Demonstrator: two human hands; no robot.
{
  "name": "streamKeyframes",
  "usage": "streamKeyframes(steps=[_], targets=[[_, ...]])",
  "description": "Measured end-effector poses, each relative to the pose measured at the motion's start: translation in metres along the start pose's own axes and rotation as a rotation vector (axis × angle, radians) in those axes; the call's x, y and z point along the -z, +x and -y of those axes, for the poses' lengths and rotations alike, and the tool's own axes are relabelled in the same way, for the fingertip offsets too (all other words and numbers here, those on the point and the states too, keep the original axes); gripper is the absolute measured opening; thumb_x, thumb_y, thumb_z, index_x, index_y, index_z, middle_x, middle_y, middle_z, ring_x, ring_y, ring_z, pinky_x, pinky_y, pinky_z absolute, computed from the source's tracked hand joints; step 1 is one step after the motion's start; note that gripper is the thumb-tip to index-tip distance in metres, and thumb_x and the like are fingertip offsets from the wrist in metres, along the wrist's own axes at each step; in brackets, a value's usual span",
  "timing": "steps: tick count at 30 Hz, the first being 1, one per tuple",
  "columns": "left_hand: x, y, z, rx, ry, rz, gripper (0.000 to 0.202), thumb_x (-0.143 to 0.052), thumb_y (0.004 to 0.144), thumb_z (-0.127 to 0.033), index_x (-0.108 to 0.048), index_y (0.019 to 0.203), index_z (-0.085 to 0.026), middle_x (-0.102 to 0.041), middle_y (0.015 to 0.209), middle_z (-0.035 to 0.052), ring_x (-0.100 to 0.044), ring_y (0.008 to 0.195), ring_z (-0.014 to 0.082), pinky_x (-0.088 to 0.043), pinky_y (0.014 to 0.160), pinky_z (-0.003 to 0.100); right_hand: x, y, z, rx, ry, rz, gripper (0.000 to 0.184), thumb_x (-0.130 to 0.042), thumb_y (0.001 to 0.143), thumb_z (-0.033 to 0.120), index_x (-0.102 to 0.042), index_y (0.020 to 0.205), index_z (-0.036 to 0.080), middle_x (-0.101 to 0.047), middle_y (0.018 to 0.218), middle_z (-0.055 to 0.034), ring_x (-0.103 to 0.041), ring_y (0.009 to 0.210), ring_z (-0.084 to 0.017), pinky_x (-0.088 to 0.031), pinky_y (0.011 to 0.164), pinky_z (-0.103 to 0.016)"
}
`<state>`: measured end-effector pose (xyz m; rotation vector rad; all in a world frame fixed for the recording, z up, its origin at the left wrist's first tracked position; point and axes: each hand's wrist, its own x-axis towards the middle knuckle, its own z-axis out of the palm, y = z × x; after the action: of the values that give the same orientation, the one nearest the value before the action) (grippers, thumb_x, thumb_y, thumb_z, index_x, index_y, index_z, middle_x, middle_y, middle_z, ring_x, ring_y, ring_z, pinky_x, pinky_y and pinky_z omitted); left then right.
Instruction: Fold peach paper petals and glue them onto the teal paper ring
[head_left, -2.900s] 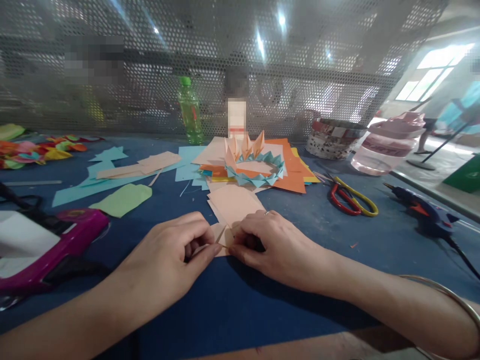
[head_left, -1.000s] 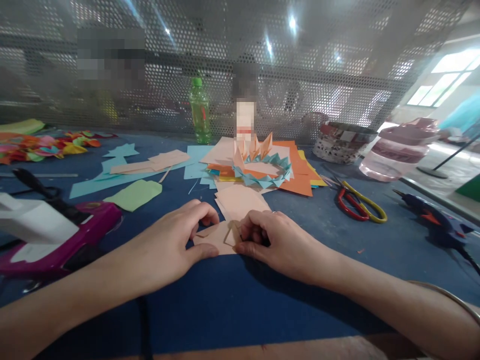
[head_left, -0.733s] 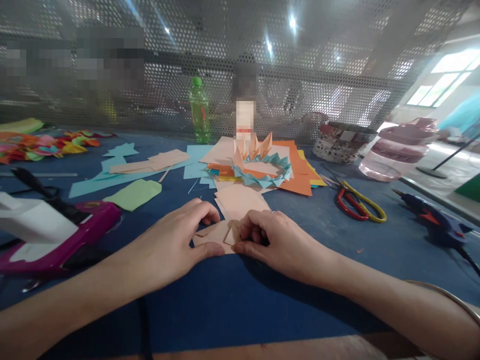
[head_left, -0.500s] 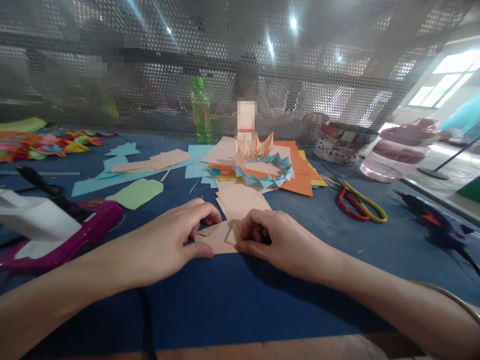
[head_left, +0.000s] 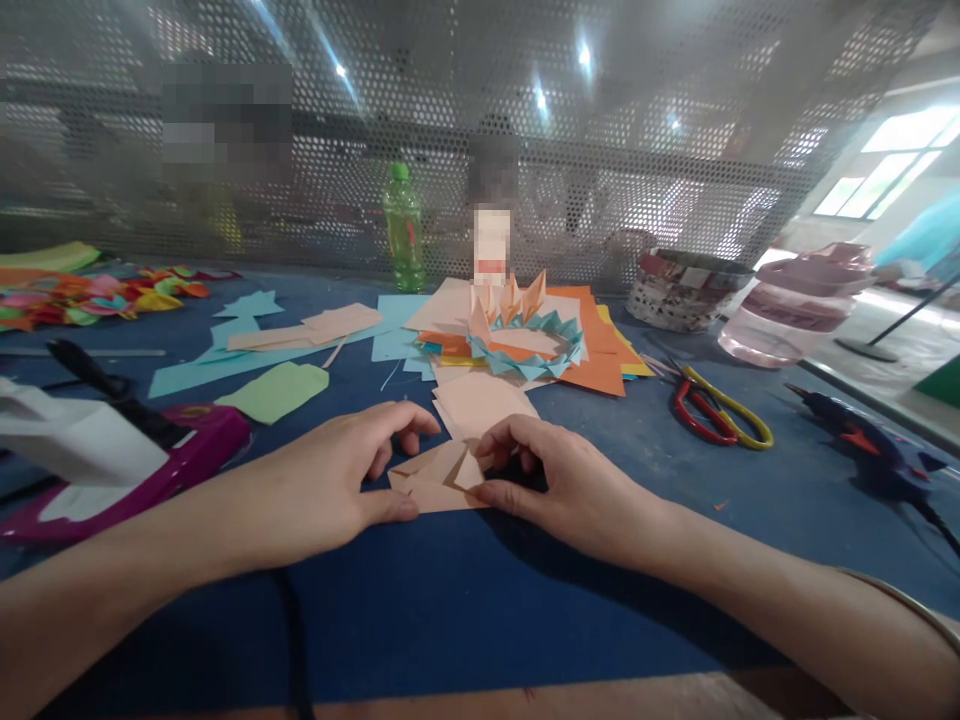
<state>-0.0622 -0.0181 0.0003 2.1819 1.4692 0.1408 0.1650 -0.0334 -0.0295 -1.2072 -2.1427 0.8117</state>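
Observation:
A peach sheet of folded paper (head_left: 431, 485) lies flat before me, with a raised triangular flap near its right end. My left hand (head_left: 341, 470) rests at its left end, thumb on the paper's edge and curled fingers lifted apart from the thumb. At the other end, my right hand (head_left: 559, 480) has thumb and bent fingers around the paper's right side by the flap; the fingertips are partly hidden. Just behind, a stack of peach paper (head_left: 486, 403) touches the folded piece. Beyond that sits a ring of blue folded points (head_left: 517, 355) with several upright peach points.
Scissors (head_left: 716, 410), a glue gun (head_left: 862, 425), a pink water bottle (head_left: 784, 310) and a round container (head_left: 686, 290) stand or lie at right. At left are a purple power strip (head_left: 202, 440) and green paper (head_left: 277, 390). A green bottle (head_left: 405, 230) stands behind.
The flap by my right hand has tipped up and shows a lighter face. My left hand has shifted slightly left, its thumb sliding toward the paper's left end.

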Motion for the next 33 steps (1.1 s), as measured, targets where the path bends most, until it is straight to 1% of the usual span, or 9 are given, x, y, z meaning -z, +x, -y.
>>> streamKeyframes(steps=[4, 9, 12, 15, 20, 23, 26, 29, 33], targets=[[-0.002, 0.0, 0.002, -0.021, -0.022, 0.025, 0.043, -0.066, 0.075, -0.04, -0.054, 0.115, -0.029, -0.054, 0.072, -0.0032, -0.048, 0.063, 0.0159, -0.035, 0.055, 0.026, -0.001, 0.0, -0.001, 0.0, 0.025, -0.007, 0.017, -0.061, 0.085, 0.03, -0.058, 0.1, 0.02, -0.065, 0.084, 0.0025, -0.054, 0.07, -0.008, -0.041, 0.063, -0.022], [-0.001, -0.002, -0.005, -0.024, -0.057, 0.026, 0.037, -0.067, 0.074, -0.036, -0.058, 0.11, -0.028, -0.054, 0.07, -0.0039, -0.049, 0.063, 0.0157, -0.033, 0.054, 0.026, -0.001, -0.002, 0.0, 0.034, 0.11, -0.033, 0.034, -0.06, 0.086, 0.029, -0.047, 0.117, 0.022, -0.065, 0.087, 0.0027, -0.055, 0.07, -0.009, -0.044, 0.066, -0.023], [-0.001, -0.002, -0.009, -0.061, -0.075, 0.02, 0.035, -0.066, 0.075, -0.036, -0.06, 0.109, -0.028, -0.054, 0.07, -0.0038, -0.051, 0.064, 0.016, -0.035, 0.056, 0.026, -0.001, -0.004, 0.001, 0.093, 0.144, -0.039, 0.038, -0.058, 0.085, 0.021, -0.043, 0.12, 0.022, -0.064, 0.083, 0.0041, -0.056, 0.071, -0.009, -0.044, 0.07, -0.023], [-0.004, -0.001, -0.007, -0.088, -0.068, -0.026, 0.035, -0.065, 0.075, -0.038, -0.062, 0.108, -0.028, -0.053, 0.069, -0.0038, -0.053, 0.065, 0.0171, -0.038, 0.059, 0.028, 0.0, -0.006, 0.002, 0.159, 0.132, -0.042, 0.037, -0.055, 0.081, 0.01, -0.047, 0.115, 0.021, -0.058, 0.075, 0.0061, -0.053, 0.067, -0.008, -0.042, 0.065, -0.02], [-0.011, 0.002, 0.0, -0.169, -0.053, -0.214, 0.034, -0.064, 0.075, -0.031, -0.06, 0.108, -0.027, -0.06, 0.083, -0.0012, -0.057, 0.076, 0.0189, -0.043, 0.069, 0.031, 0.001, -0.007, 0.006, 0.188, 0.127, 0.039, 0.017, -0.05, 0.08, 0.006, -0.061, 0.083, 0.018, -0.063, 0.077, 0.004, -0.055, 0.068, -0.007, -0.043, 0.064, -0.018], [-0.012, 0.002, 0.002, -0.236, -0.023, -0.411, 0.037, -0.064, 0.076, -0.03, -0.056, 0.111, -0.026, -0.06, 0.099, 0.001, -0.055, 0.082, 0.019, -0.044, 0.074, 0.032, 0.0, -0.005, 0.006, 0.127, 0.123, -0.065, 0.02, -0.049, 0.082, 0.009, -0.066, 0.089, 0.018, -0.068, 0.084, 0.0021, -0.059, 0.075, -0.009, -0.046, 0.071, -0.021], [-0.012, -0.001, -0.002, -0.278, 0.015, -0.557, 0.027, -0.06, 0.08, -0.028, -0.054, 0.107, -0.025, -0.059, 0.101, 0.0011, -0.055, 0.086, 0.0185, -0.044, 0.077, 0.032, -0.001, -0.003, 0.003, 0.141, 0.117, -0.167, 0.026, -0.051, 0.079, 0.008, -0.067, 0.098, 0.017, -0.07, 0.093, -0.0001, -0.06, 0.078, -0.01, -0.048, 0.075, -0.022], [-0.013, -0.006, -0.01, -0.352, 0.042, -0.546, 0.015, -0.057, 0.082, -0.025, -0.058, 0.097, -0.023, -0.061, 0.098, 0.0013, -0.057, 0.088, 0.0184, -0.044, 0.078, 0.03, -0.002, -0.002, -0.001, 0.205, 0.047, -0.18, 0.032, -0.053, 0.076, 0.003, -0.067, 0.101, 0.018, -0.07, 0.095, -0.001, -0.062, 0.082, -0.011, -0.047, 0.079, -0.025], [-0.017, -0.009, -0.014, -0.424, 0.026, -0.382, 0.012, -0.06, 0.082, -0.033, -0.06, 0.088, -0.022, -0.064, 0.093, 0.0016, -0.06, 0.085, 0.0179, -0.047, 0.075, 0.028, -0.002, -0.003, -0.004, 0.261, -0.106, -0.153, 0.022, -0.059, 0.08, 0.01, -0.07, 0.097, 0.021, -0.07, 0.089, -0.0014, -0.061, 0.085, -0.014, -0.044, 0.081, -0.029]])
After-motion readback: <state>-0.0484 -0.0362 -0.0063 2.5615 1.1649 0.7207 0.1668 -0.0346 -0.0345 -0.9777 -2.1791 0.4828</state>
